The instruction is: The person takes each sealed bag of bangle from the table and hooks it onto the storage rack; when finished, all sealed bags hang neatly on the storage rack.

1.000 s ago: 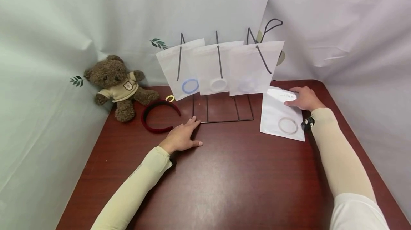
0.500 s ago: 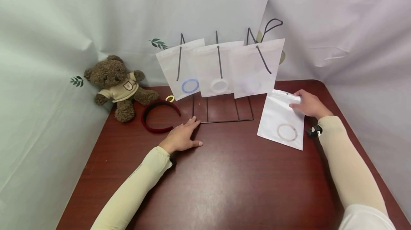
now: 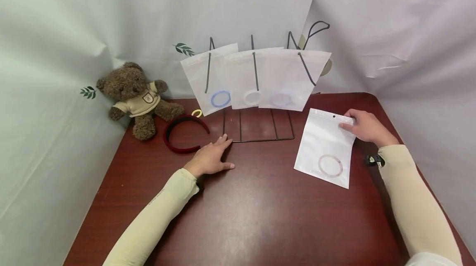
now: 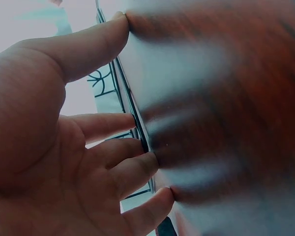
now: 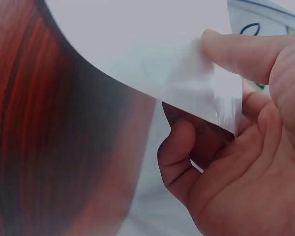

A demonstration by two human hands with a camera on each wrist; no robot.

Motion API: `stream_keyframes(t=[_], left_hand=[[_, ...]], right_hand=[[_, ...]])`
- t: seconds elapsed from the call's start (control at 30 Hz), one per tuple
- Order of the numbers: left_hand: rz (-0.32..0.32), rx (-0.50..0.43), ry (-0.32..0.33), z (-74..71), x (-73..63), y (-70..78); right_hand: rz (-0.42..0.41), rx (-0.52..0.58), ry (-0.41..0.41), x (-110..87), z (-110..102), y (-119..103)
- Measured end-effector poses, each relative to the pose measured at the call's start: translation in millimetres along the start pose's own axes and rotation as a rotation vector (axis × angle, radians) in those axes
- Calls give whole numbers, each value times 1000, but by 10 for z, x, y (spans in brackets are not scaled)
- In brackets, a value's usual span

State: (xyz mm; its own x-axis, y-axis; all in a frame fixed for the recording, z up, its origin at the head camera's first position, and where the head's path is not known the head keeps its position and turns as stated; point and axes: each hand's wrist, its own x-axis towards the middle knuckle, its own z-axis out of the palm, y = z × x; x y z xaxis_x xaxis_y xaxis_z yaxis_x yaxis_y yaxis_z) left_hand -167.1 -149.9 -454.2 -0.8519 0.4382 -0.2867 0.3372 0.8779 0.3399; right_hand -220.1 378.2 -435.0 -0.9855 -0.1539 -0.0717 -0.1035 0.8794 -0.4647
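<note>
My right hand (image 3: 366,127) pinches the upper right corner of a white zip bag (image 3: 316,142) that has a punched hole at its top and a thin pale ring showing through. In the right wrist view the thumb lies on the face of the bag (image 5: 152,54), with the fingers curled behind it. My left hand (image 3: 211,157) rests on the table, fingers extended, its fingertips at the front corner of a black wire rack (image 3: 260,140). Three similar white bags (image 3: 288,78) hang from the rack's hooks, with blue, white and pale purple rings showing through.
A dark red headband (image 3: 182,150) lies left of the rack, close to the left hand. Behind it is a small yellow ring (image 3: 197,113). A brown teddy bear (image 3: 139,96) sits at the table's back left corner. Pale curtains (image 3: 148,10) surround the table (image 3: 260,216).
The right hand has lifted the zip bag and drawn it toward the person, away from the rack. The rightmost hanging bag has swung. My left hand has stayed put.
</note>
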Motion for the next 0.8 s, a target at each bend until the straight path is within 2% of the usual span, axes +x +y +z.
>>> stream_keyframes(t=[0.17,0.53,0.8], left_hand=[[1,-2,3,1,-11,2],[1,3,-2,-5,-5,0],[8,1,2,8,2,-10]], right_hand=[[-53,-11,22,-135,-57,-92],[-193,-26,194,-448,-226,-331],[-224,-18,229,-611,-362,-641]])
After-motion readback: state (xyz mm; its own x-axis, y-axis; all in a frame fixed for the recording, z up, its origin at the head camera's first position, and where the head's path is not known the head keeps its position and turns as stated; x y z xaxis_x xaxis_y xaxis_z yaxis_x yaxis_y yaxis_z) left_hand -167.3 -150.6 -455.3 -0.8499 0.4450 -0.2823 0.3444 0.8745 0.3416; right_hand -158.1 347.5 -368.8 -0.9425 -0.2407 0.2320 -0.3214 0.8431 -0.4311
